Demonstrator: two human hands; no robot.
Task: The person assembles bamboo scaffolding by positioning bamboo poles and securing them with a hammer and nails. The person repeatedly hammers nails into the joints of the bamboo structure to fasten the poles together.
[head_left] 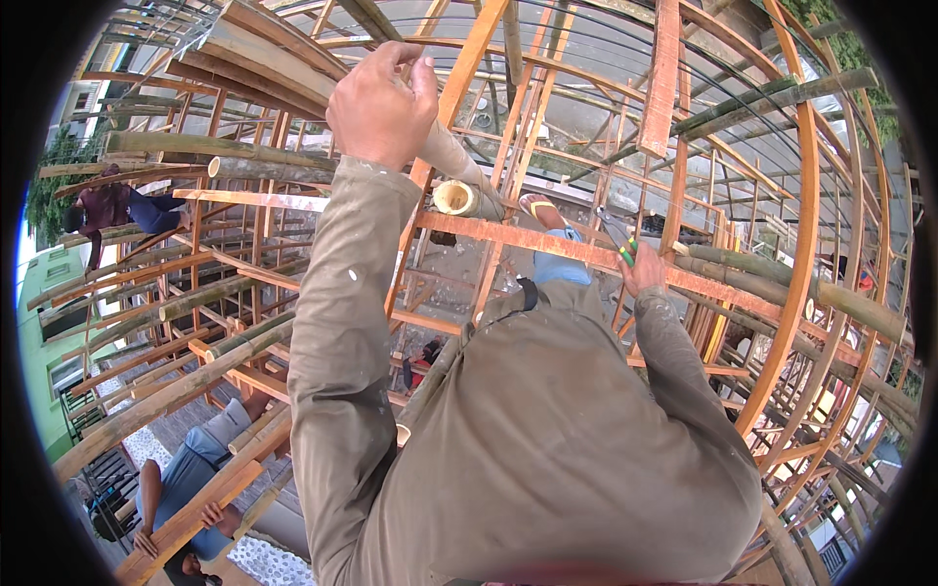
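My left hand is raised at the upper middle, its fingers curled closed beside an upright wooden post. Whatever it may hold is hidden. At the right of my body, my right hand grips a pair of pliers by green and yellow handles, the metal head pointing up and left. A reddish wooden beam crosses in front of my chest, close to my right hand. Just below my left hand, the cut end of a bamboo pole shows its hollow. One sandalled foot stands beyond the beam.
A scaffold of timber and bamboo poles surrounds me, with the ground far below. Stacked boards jut out at upper left. One person is among the poles at left; another, lower left, holds a wooden plank. Thin dark cables run across the upper right.
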